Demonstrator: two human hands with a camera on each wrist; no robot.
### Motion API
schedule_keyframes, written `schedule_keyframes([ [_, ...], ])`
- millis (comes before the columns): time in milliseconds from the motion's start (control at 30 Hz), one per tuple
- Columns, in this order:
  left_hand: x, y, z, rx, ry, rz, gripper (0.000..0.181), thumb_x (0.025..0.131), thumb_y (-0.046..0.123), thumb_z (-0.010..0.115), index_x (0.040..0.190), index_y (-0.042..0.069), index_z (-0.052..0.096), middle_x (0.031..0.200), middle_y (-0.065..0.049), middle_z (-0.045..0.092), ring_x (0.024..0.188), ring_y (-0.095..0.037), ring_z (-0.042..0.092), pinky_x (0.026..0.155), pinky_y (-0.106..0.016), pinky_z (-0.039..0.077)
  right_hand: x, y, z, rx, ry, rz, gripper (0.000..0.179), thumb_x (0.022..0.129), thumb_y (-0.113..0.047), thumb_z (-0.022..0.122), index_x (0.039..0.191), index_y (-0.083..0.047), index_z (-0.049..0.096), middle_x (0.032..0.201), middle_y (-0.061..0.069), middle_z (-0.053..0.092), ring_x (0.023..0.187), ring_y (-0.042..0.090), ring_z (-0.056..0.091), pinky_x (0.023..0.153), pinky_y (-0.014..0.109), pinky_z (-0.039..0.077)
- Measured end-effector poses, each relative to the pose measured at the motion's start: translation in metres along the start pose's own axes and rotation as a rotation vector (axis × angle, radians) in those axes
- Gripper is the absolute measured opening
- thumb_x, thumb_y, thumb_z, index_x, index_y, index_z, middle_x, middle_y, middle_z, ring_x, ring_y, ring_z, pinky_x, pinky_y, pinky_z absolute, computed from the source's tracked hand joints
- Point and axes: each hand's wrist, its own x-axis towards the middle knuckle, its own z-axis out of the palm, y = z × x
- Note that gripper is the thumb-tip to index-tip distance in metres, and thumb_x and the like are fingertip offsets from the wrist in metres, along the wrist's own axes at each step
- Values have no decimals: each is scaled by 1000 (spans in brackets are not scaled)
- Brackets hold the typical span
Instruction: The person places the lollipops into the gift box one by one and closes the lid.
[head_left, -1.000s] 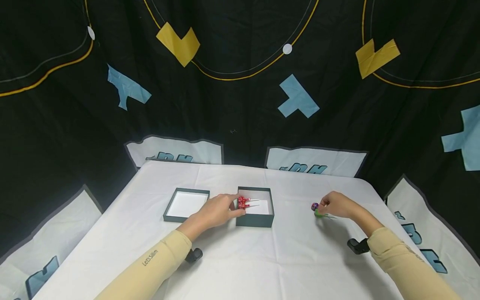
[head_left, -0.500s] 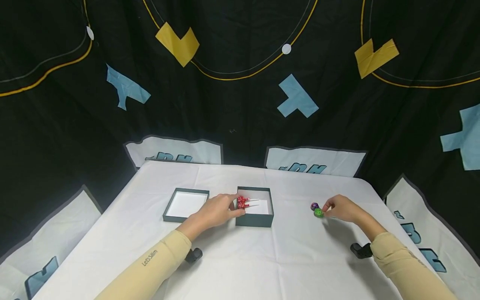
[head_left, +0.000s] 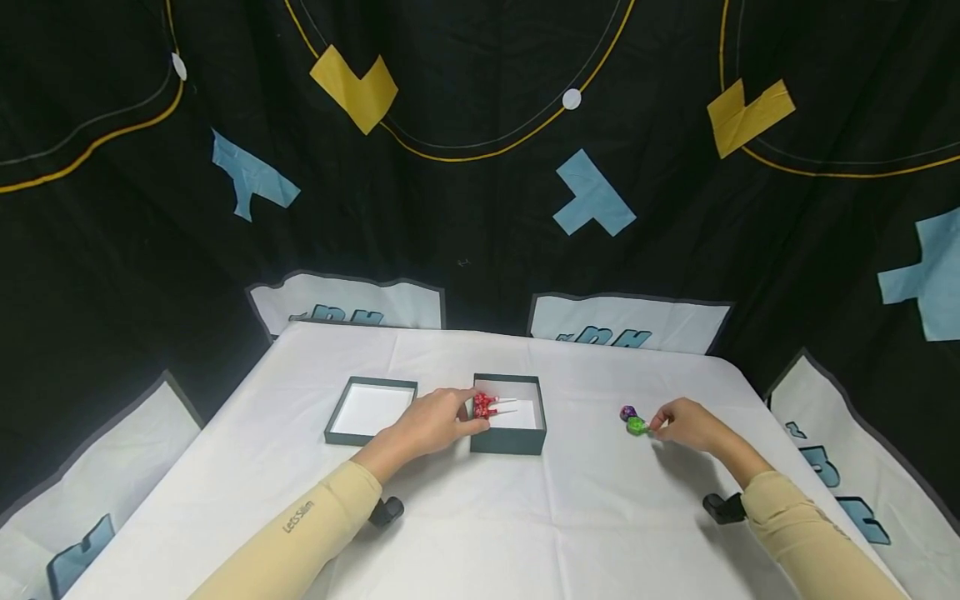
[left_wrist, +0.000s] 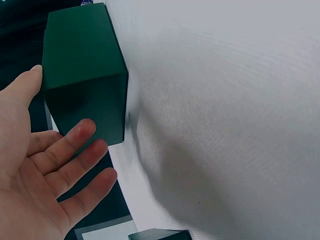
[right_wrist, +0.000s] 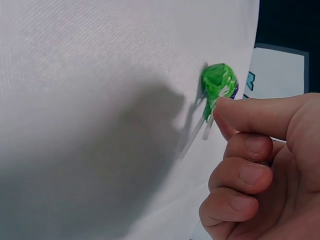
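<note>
Worktop (head_left: 585, 508) under white cloth fills the lower part of my head view. Two red lollipops (head_left: 483, 406) lie inside the green box (head_left: 507, 442), by its left wall, sticks pointing right. My left hand (head_left: 429, 421) spans that wall, thumb near the front corner and a finger at the back one. The lid (head_left: 347, 438) lies open side up to the left, apart from the box and partly covered by that hand. Well over to the right, a green lollipop (head_left: 637, 426) and a purple lollipop (head_left: 627, 412) rest side by side on the cloth, with my right hand (head_left: 690, 423) pinching the green one from its right. A black curtain (head_left: 480, 225) hangs behind.

From the left wrist I see the box's outer sides. My thumb touches one edge; the other fingers are loose and unclenched beside the box, and I can't tell how firmly they meet it. A corner of the lid shows at the bottom.

On the right wrist my thumb tip sits on the neck of the green wrapper, the remaining fingers curled toward the palm. Two white sticks (right_wrist: 192, 136) slant away below it, and purple peeks out just behind the green head.
</note>
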Motion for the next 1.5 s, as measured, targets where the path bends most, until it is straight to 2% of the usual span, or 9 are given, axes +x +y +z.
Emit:
schedule_keyframes([
  [300, -1, 0, 0, 0, 0, 1, 70, 90, 47, 73, 145, 8, 54, 75, 9, 61, 68, -10, 54, 59, -29, 43, 1, 6, 2, -1, 19, 0, 15, 89, -8, 66, 99, 2, 71, 99, 14, 66, 86, 24, 55, 75, 39, 46],
  [533, 0, -2, 2, 1, 1, -5, 72, 90, 48, 72, 146, 8, 53, 75, 9, 60, 70, -10, 54, 61, -29, 44, 4, 7, 2, 17, 32, 45, 17, 92, -14, 66, 99, 1, 71, 100, 14, 66, 89, 25, 54, 77, 40, 45],
  [800, 0, -2, 2, -7, 4, -5, 71, 90, 48, 73, 146, 8, 54, 74, 9, 60, 70, -10, 54, 60, -29, 43, 8, 19, 5, 18, 43, 56, 17, 90, -13, 68, 98, 2, 71, 94, 10, 66, 86, 23, 54, 72, 34, 44],
  [1167, 0, -2, 3, -10, 4, -7, 72, 90, 49, 73, 146, 8, 54, 75, 9, 61, 70, -10, 54, 61, -29, 44, 6, 27, 8, 24, 77, 40, 13, 90, -10, 67, 92, 2, 71, 87, 9, 64, 80, 21, 52, 68, 32, 40],
  [1500, 1, -3, 3, -3, 6, -4, 72, 90, 49, 73, 146, 8, 54, 75, 9, 60, 70, -10, 54, 61, -29, 44, 7, 37, 10, 51, 95, 81, 11, 89, -11, 70, 93, -1, 72, 85, 7, 62, 79, 21, 50, 66, 32, 38],
])
